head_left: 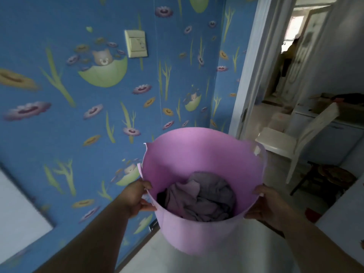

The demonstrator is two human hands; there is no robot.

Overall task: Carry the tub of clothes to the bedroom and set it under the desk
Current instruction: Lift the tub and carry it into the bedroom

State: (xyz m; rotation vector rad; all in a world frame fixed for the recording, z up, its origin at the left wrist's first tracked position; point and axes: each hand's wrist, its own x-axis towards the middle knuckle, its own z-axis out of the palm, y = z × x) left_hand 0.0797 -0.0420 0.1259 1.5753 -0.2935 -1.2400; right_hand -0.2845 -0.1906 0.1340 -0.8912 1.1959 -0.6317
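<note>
A pink plastic tub (199, 154) with a cracked, chipped rim hangs in the air in front of me, tilted slightly toward me. Grey crumpled clothes (202, 198) lie at its bottom. My left hand (137, 196) grips the tub's left rim and my right hand (266, 205) grips its right rim. A desk (323, 133) with light blue fronts stands at the right, its top cluttered.
A blue flowered wall with a light switch (136, 43) is close ahead on the left. A white chair (295, 138) stands before the desk, a dark stool (332, 174) beside it. An open doorway (283, 75) leads onward. A white surface (17, 217) sits at left.
</note>
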